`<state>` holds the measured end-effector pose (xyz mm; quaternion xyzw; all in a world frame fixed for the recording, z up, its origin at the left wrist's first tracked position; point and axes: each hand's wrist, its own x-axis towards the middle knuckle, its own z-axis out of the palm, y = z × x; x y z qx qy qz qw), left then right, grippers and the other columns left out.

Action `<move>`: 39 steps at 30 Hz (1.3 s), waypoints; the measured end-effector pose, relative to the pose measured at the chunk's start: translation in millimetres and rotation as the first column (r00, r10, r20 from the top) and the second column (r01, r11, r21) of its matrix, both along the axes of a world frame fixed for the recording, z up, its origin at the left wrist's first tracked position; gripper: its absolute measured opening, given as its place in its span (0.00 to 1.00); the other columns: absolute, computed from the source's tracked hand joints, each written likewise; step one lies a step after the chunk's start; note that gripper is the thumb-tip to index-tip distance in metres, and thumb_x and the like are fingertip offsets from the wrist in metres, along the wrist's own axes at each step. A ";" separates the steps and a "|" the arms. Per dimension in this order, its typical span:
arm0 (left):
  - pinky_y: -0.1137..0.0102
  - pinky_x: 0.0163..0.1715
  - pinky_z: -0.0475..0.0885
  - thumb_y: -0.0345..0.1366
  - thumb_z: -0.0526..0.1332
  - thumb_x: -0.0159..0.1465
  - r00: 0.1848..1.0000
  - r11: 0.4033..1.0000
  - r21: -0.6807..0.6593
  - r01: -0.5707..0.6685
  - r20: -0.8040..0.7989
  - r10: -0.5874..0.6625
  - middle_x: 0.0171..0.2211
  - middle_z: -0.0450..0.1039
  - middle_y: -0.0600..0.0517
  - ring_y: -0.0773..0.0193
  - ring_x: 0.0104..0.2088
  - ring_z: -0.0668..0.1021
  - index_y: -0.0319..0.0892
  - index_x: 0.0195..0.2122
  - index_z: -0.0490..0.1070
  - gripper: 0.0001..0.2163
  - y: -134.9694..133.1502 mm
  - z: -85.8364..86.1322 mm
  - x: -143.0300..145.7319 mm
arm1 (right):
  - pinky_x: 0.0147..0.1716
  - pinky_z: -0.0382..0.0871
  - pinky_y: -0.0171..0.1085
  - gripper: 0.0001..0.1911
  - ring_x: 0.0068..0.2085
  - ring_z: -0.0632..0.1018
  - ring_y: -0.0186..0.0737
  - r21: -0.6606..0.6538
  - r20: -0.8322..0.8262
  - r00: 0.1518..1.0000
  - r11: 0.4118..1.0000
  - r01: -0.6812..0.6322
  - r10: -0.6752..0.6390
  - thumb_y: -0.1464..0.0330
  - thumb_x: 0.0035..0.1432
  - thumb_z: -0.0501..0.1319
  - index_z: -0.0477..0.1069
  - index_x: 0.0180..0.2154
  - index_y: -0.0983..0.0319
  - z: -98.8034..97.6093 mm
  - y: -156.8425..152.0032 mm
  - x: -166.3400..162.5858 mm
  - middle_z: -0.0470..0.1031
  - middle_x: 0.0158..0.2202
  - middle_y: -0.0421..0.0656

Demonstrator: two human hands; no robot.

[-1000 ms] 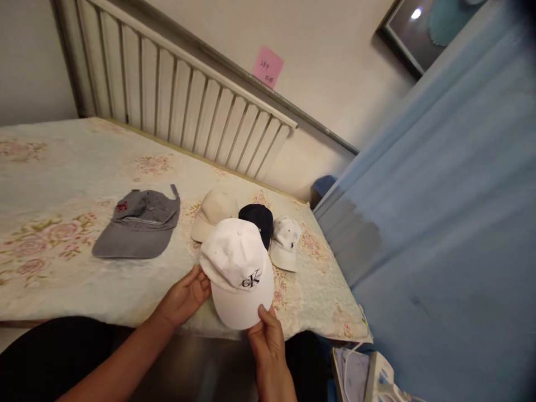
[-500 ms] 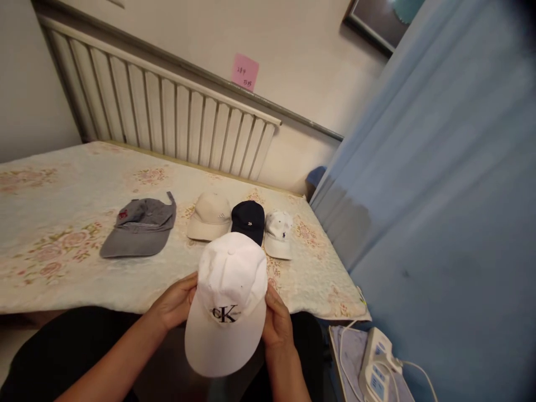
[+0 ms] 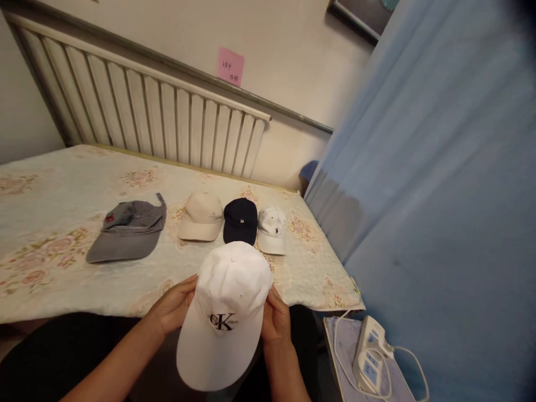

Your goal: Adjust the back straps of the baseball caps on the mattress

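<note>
A white baseball cap [image 3: 234,285] with a dark "CK" mark is held up between both hands, its brim pointing down toward me. My left hand [image 3: 176,304] grips its left edge, and my right hand [image 3: 276,315] grips the right edge; the fingertips of both are partly hidden behind the cap. Beyond it, on the bed, lie a beige cap [image 3: 201,215], a black cap [image 3: 240,219] and a smaller white cap [image 3: 272,228] side by side. A grey cap [image 3: 129,229] with a red mark and a raised strap lies farther left.
The caps rest on a bed with a floral sheet [image 3: 104,290]. A radiator [image 3: 159,106] runs along the wall behind it. At right hangs a blue curtain [image 3: 419,195]. A power strip [image 3: 371,357] with white cables sits on a small stand [image 3: 343,357] at lower right.
The held cap has come slightly lower and nearer me, its brim tilting a little to the left. The whole view has shifted a little; the caps on the bed lie as before.
</note>
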<state>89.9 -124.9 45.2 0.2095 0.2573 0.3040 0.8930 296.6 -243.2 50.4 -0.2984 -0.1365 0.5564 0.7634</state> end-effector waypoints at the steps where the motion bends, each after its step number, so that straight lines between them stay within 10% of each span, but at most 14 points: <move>1: 0.62 0.37 0.77 0.25 0.62 0.58 1.000 1.000 -0.010 -0.001 -0.005 0.001 0.34 0.80 0.46 0.53 0.34 0.82 0.41 0.52 0.70 0.19 -0.7 0.2 1.1 | 0.53 0.69 0.47 0.23 0.49 0.78 0.44 -0.002 0.004 1.000 1.000 -0.005 0.005 0.70 0.50 0.65 0.72 0.50 0.61 -1.9 -0.4 0.4 0.78 0.48 0.47; 17: 0.67 0.34 0.76 0.29 0.64 0.59 0.999 0.997 0.065 -0.030 -0.036 0.032 0.37 0.79 0.47 0.55 0.36 0.82 0.41 0.49 0.70 0.16 3.1 -8.1 51.1 | 0.42 0.73 0.40 0.16 0.39 0.79 0.42 -0.142 0.136 0.990 0.988 0.067 -0.048 0.64 0.51 0.68 0.76 0.41 0.66 -44.6 -21.0 22.0 0.81 0.41 0.48; 28: 0.68 0.36 0.77 0.26 0.58 0.63 0.980 0.972 0.123 -0.199 -0.004 0.201 0.39 0.80 0.43 0.59 0.36 0.82 0.37 0.50 0.70 0.14 66.1 5.7 133.7 | 0.40 0.72 0.34 0.16 0.35 0.80 0.37 -0.142 0.271 0.945 0.963 0.229 -0.184 0.70 0.43 0.71 0.77 0.38 0.65 -18.9 72.0 121.1 0.82 0.35 0.44; 39: 0.67 0.37 0.77 0.27 0.57 0.63 0.960 0.963 0.092 -0.252 -0.099 0.261 0.37 0.80 0.43 0.59 0.35 0.82 0.36 0.46 0.70 0.11 105.7 -44.4 172.1 | 0.37 0.73 0.36 0.18 0.34 0.80 0.40 -0.227 0.325 0.945 0.968 0.111 -0.032 0.67 0.43 0.70 0.77 0.39 0.64 -60.8 114.1 162.2 0.82 0.37 0.46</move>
